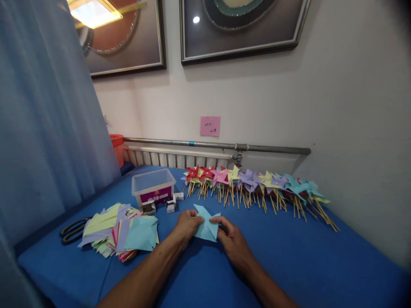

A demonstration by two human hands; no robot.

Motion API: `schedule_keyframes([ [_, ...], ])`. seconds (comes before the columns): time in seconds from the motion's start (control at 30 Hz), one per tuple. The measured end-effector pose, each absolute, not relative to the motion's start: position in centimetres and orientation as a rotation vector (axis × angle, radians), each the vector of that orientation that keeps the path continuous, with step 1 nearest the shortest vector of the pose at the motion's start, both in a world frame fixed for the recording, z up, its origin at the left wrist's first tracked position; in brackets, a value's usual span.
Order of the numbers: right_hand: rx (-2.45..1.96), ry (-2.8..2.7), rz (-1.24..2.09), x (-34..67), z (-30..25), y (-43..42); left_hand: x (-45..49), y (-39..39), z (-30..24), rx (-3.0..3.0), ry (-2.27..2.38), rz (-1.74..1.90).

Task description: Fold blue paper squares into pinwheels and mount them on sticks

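Between my two hands is a light blue paper pinwheel (208, 227), its cut corners partly folded toward the middle. My left hand (189, 226) pinches its left side, thumb on top. On the right side, the thumb and fingers of my right hand (228, 234) close on another corner. To the left lies a pile of cut paper squares (141, 233) in blue, yellow, purple and pink. Small open boxes (171, 206) stand beyond my left hand; their contents are too small to make out.
Finished pinwheels on sticks (250, 182) lie in a long row at the back right. A clear plastic tub (154, 182) stands behind the small boxes. Black-handled scissors (73, 231) rest at the far left, near a blue curtain (51, 107). Pipes (199, 144) run along the wall.
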State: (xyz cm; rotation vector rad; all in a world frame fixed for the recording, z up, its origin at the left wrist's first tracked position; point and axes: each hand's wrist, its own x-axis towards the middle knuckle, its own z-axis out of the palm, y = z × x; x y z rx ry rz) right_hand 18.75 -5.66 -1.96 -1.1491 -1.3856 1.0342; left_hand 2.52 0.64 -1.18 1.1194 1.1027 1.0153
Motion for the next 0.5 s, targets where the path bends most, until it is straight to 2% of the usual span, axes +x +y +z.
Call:
schedule_keyframes([
  [0.3, -1.123, -1.434, 0.984, 19.0, -1.3, -5.8, 2.6, 0.5, -0.9, 1.191, 1.135, 1.008],
  [0.5, -1.176, -1.270, 0.947, 18.3, -1.9, -5.4, 3.3, -0.3, -0.8, 1.157, 1.105, 0.984],
])
